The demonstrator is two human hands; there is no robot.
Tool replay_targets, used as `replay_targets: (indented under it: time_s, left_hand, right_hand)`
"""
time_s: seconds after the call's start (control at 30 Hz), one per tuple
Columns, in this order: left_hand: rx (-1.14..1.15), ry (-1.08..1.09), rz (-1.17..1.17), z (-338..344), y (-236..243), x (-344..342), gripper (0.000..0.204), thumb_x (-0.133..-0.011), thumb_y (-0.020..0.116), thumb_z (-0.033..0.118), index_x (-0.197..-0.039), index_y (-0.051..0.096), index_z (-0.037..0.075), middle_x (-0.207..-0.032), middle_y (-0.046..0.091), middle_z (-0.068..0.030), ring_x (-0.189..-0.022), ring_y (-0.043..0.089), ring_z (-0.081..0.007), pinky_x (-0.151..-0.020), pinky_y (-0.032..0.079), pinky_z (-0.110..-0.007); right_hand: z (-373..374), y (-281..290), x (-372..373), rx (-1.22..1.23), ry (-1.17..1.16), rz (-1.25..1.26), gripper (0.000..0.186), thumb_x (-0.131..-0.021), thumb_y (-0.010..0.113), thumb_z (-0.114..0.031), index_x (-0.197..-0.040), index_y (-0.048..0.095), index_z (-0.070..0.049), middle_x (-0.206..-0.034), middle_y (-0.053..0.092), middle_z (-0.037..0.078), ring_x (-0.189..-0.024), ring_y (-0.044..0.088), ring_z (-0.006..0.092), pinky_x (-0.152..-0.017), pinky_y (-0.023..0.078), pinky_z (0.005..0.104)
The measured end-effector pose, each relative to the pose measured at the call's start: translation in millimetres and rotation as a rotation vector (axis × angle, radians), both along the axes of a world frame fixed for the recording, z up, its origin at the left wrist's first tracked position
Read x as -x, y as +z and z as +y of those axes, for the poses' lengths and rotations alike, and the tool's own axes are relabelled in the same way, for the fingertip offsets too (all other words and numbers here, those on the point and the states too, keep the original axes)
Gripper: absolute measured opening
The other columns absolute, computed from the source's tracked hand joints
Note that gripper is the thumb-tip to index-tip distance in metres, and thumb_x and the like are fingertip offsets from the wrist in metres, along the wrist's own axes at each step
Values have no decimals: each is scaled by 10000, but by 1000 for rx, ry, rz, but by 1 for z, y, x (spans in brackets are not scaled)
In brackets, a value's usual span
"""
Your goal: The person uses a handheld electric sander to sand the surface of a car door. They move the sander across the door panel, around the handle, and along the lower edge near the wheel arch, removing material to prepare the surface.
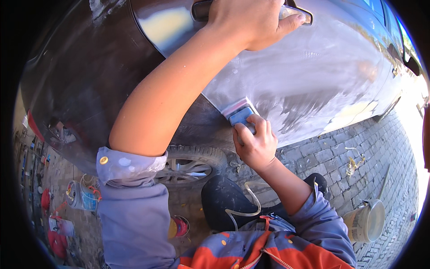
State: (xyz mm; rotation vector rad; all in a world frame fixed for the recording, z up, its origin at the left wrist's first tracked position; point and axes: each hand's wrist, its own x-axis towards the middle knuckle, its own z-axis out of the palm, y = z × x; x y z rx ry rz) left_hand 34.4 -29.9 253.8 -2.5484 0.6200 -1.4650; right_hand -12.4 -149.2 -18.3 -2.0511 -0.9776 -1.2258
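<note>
My left hand (251,24) reaches up across the car and grips the door handle (308,17), its thumb lying along the right end. The other fingertips are hidden at the top edge. Lower down, my right hand (259,145) pinches a blue sanding block (241,115) between thumb and fingers. The block lies against the door's lower rear corner, a pale striped edge showing along its far side. Grey-white, scuffed patches and streaks cover the car door (286,67). A narrow gap divides it from the dark rear panel (85,67).
Below the panel is the car's wheel (190,168), close to my knees. A bucket (375,219) stands at right on the brick paving (380,148). A paint can (83,195) and a pink-rimmed tin (180,225) are at left. A pale hose (255,197) curves over my lap.
</note>
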Motion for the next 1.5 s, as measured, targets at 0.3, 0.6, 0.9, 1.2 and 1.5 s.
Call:
replay_targets:
  time_s: [0.3, 0.6, 0.9, 1.2, 1.5]
  left_hand:
    - [-17, 6, -10, 12, 1, -1, 543, -1037, 555, 521, -938, 735, 19, -863, 771, -223, -846, 757, -366, -905, 480, -479]
    - [-24, 55, -103, 6, -8, -12, 496, -1031, 584, 580, -1017, 792, 130, -944, 795, -118, -857, 740, -318, -828, 492, -425]
    - [-24, 173, -178, -10, -8, -7, 323, -996, 689, 439, -921, 765, 135, -863, 786, -101, -780, 731, -313, -779, 484, -410]
    - [-54, 302, -226, -11, -11, -17, 303, -1006, 691, 402, -897, 734, 123, -835, 759, -100, -755, 699, -335, -739, 483, -431]
    - [-51, 412, -245, -11, -14, -21, 317, -1008, 683, 388, -855, 721, 112, -784, 739, -102, -702, 660, -336, -734, 465, -418]
  right_hand:
    - [52, 65, 25, -51, 48, -7, 232, -779, 835, -133, -971, 719, -192, -1126, 610, 57, -861, 630, 251, -623, 547, 367]
    - [-10, 49, -18, -175, -21, -17, 203, -792, 835, -170, -954, 714, -191, -1120, 618, 54, -897, 650, 258, -649, 568, 370]
    - [-168, 98, -136, -448, -231, 129, 305, -821, 864, -279, -1051, 706, -156, -1187, 621, 139, -938, 702, 372, -826, 600, 482]
    - [-360, 125, -269, -650, -288, 468, 450, -828, 836, -318, -1171, 698, -62, -1261, 596, 203, -1112, 665, 366, -966, 581, 450]
    - [-318, 164, -241, -482, -338, 368, 405, -862, 807, -339, -1178, 699, -111, -1293, 588, 171, -1093, 678, 395, -976, 558, 487]
